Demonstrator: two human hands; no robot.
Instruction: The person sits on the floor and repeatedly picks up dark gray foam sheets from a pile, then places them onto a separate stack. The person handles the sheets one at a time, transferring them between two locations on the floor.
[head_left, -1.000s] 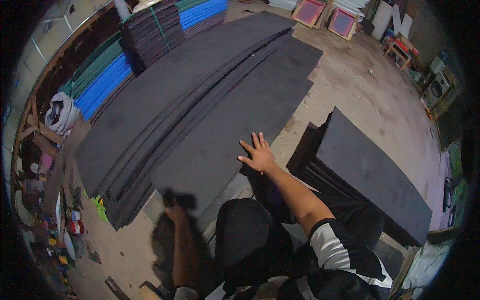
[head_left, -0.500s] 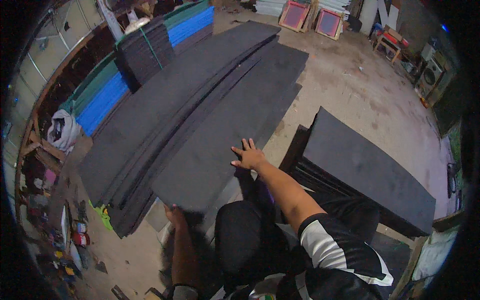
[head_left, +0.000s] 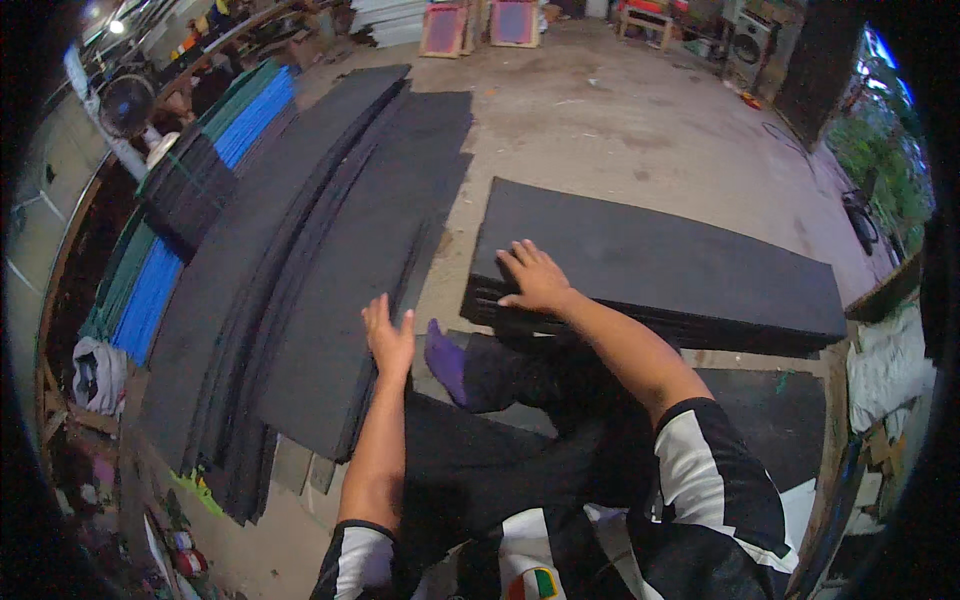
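Note:
Long, flat black sheets, foam-like in look, lie in piles on both sides of me. My left hand (head_left: 388,340) is at the right edge of the left-hand pile (head_left: 330,330), fingers stretched out and holding nothing; whether it touches the sheet I cannot tell. My right hand (head_left: 535,277) lies flat with spread fingers on the near left corner of the right-hand stack (head_left: 660,245). That stack has several layers showing along its near side. Between the two piles are my legs, with one foot in a purple sock (head_left: 446,362).
Blue sheets (head_left: 150,310) and green-edged bundles stand along the left. A grey sack (head_left: 98,375) sits by them. Two framed red-edged panels (head_left: 515,22) lean at the back. Concrete floor (head_left: 620,120) stretches behind the right stack. A white bag (head_left: 885,375) lies far right.
My right hand has gone from the left pile to the right stack. My left hand has left the near end of the left pile and come up beside its edge. My view has turned right.

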